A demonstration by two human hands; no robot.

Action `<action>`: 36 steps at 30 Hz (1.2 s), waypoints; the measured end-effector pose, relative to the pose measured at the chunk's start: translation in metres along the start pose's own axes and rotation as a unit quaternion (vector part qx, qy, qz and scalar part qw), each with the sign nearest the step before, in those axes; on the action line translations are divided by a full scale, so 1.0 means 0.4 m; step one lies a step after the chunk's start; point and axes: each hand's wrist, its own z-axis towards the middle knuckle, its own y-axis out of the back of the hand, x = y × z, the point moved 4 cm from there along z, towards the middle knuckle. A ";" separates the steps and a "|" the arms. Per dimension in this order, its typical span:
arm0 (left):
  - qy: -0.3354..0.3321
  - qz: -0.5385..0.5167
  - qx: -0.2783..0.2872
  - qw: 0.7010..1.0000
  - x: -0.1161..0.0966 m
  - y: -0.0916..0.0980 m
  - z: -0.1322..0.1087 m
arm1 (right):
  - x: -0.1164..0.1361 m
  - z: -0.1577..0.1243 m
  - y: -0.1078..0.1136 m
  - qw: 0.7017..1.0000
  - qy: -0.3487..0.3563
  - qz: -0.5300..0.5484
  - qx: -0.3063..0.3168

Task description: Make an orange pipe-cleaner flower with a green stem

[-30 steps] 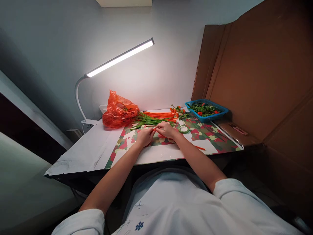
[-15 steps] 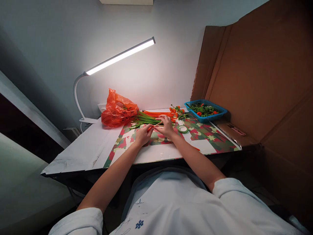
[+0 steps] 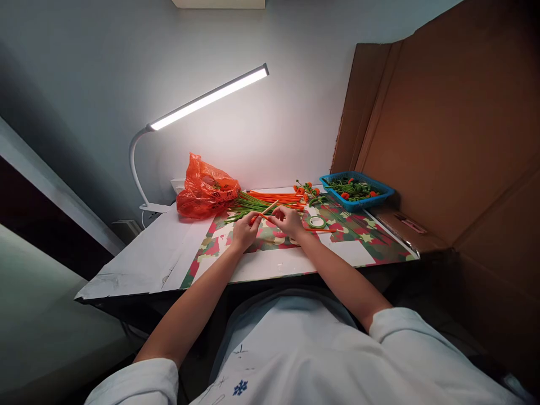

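Both my hands meet over the patterned mat (image 3: 358, 239) on the white table. My left hand (image 3: 245, 229) is closed around the lower end of a thin wooden stick (image 3: 270, 207) that points up and away. My right hand (image 3: 288, 219) pinches an orange pipe cleaner (image 3: 321, 230), whose free end trails off to the right across the mat; its other end lies against the stick between my hands. Just behind my hands lies a bundle of green stems (image 3: 248, 205) and orange pipe cleaners (image 3: 276, 197).
An orange plastic bag (image 3: 205, 188) sits at the back left under a lit desk lamp (image 3: 208, 98). A green tape roll (image 3: 316, 222) lies right of my hands. A blue basket (image 3: 356, 190) of green and orange pieces stands at the back right, against a cardboard wall (image 3: 447, 129).
My hands have lifted slightly from the mat. The stick now shows tilted up between them, and the orange pipe cleaner has swung out to the right.
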 end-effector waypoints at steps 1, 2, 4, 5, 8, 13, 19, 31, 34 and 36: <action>0.005 -0.018 -0.004 1.000 0.005 0.000 0.002 | -0.002 -0.001 -0.006 1.000 -0.005 0.016 0.020; 0.010 -0.037 -0.007 0.999 0.009 -0.002 0.004 | -0.003 -0.002 -0.013 0.999 -0.009 0.032 0.040; 0.021 -0.081 -0.006 0.997 0.016 -0.008 0.008 | -0.002 -0.004 -0.026 0.995 -0.014 0.063 0.079; 0.026 -0.105 -0.002 0.994 0.018 -0.011 0.010 | -0.001 -0.003 -0.032 0.992 -0.017 0.075 0.098; 0.047 -0.187 0.024 0.981 0.020 -0.022 0.015 | -0.003 0.000 -0.043 0.983 -0.032 0.103 0.147; 0.090 -0.300 0.112 0.943 0.011 -0.030 0.013 | -0.030 0.010 -0.039 0.964 -0.073 0.141 0.212; 0.116 -0.365 0.177 0.907 0.008 -0.034 0.008 | -0.062 0.023 -0.022 0.951 -0.103 0.172 0.235; 0.130 -0.382 0.208 0.891 0.011 -0.053 -0.002 | -0.083 0.025 -0.017 0.941 -0.138 0.177 0.252; 0.131 -0.379 0.221 0.889 0.016 -0.056 -0.003 | -0.089 0.023 -0.019 0.940 -0.143 0.176 0.255; 0.128 -0.375 0.233 0.888 0.015 -0.055 -0.004 | -0.088 0.022 -0.019 0.939 -0.144 0.175 0.258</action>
